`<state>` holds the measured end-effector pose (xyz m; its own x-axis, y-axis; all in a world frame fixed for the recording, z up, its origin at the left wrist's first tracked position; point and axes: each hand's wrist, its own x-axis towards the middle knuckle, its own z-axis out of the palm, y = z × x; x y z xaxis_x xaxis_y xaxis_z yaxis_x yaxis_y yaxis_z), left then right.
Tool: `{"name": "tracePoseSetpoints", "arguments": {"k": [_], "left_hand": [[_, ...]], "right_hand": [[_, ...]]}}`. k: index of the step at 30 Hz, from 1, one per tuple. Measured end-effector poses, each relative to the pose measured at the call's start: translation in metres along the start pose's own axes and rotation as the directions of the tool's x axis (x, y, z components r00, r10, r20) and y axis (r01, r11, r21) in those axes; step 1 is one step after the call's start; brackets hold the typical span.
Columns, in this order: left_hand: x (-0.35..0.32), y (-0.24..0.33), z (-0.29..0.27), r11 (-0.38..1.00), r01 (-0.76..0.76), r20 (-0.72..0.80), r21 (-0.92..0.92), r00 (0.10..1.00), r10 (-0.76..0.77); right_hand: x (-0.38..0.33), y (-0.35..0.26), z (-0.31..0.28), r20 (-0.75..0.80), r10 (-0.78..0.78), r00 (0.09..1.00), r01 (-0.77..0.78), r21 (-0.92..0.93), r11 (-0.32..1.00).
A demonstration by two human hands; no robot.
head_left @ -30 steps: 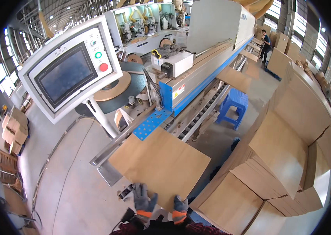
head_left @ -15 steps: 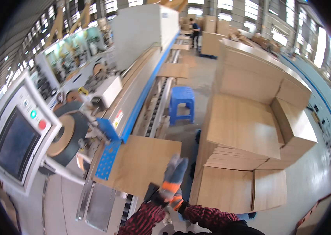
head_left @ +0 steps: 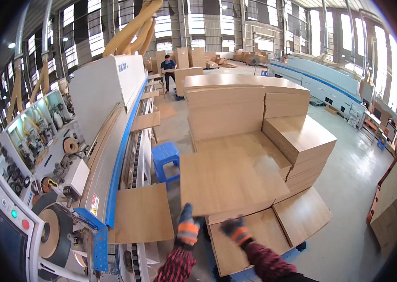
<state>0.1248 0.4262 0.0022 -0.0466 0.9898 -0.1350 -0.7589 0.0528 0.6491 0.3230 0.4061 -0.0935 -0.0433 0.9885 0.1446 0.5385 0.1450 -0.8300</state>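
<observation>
- The wood-grain panel (head_left: 231,181) lies atop the panel stack (head_left: 229,113), its near edge jutting out toward the person.
- The gloved left hand (head_left: 186,218) is at that panel's near-left corner; whether it pinches the edge I cannot tell.
- The gloved right hand (head_left: 232,228) is just beyond the near edge, over lower panels (head_left: 259,235); blurred, so its finger pose cannot be told.
- Left of them, another panel (head_left: 142,214) lies on the edge-banding machine (head_left: 102,84).
- A blue plastic stool (head_left: 165,157) stands between machine and stack.
</observation>
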Motion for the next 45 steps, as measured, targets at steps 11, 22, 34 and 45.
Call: {"name": "tracePoseSetpoints", "arguments": {"k": [11, 22, 34, 45], "left_hand": [[-0.193, 0.063, -0.033, 0.944, -0.266, -0.103, 0.197, 0.952, 0.289], [-0.253, 0.034, -0.06, -0.186, -0.135, 0.218, 0.973, 0.801, 0.558], [-0.375, -0.007, -0.166, -0.697, 0.066, 0.448, 0.714, 0.723, 0.526], [-0.275, 0.029, -0.155, -0.023, -0.041, 0.042, 0.999, 0.563, 0.825]], "right_hand": [[-0.02, -0.021, -0.127, 0.383, 0.141, 0.913, -0.319, 0.454, 0.832], [-0.171, -0.026, 0.088, 0.646, -0.073, 0.76, -0.607, 0.745, 0.276], [-0.213, -0.123, 0.15, 0.623, 0.207, 0.754, -0.652, 0.673, 0.349], [-0.124, -0.12, 0.18, 0.593, 0.505, 0.628, -0.778, 0.475, 0.411]]}}
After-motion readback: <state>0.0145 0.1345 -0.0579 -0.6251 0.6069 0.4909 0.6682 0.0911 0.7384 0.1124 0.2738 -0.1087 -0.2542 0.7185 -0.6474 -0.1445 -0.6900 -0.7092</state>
